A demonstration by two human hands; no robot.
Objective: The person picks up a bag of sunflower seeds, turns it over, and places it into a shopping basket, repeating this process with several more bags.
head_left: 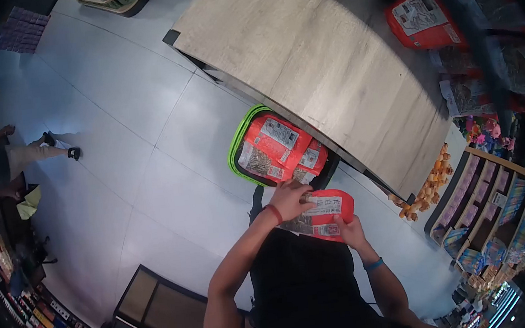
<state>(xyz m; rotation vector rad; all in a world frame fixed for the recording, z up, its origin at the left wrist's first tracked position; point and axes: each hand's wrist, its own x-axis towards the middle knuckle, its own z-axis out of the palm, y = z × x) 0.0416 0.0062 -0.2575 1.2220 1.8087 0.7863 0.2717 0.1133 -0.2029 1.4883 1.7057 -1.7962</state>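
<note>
Between my two hands is a red package (pixel 345 200) with a white printed label and a clear section showing brownish contents. My left hand (pixel 288 199), with a red band at the wrist, grips its upper left edge. At its lower right edge, my right hand (pixel 351 230) pinches the package, a blue band on that wrist. Just beyond the hands, a shopping basket (pixel 233 157) with a bright green rim stands on the floor, partly under the table edge. Several similar red packages (pixel 263 143) lie inside it.
A wood-topped table (pixel 302 51) fills the upper middle. More red packages (pixel 421 19) are stacked at its right end. Shelves of goods (pixel 491 204) stand at right. At far left a person (pixel 18 154) is near other shelves. A dark cabinet (pixel 157 316) is at lower left.
</note>
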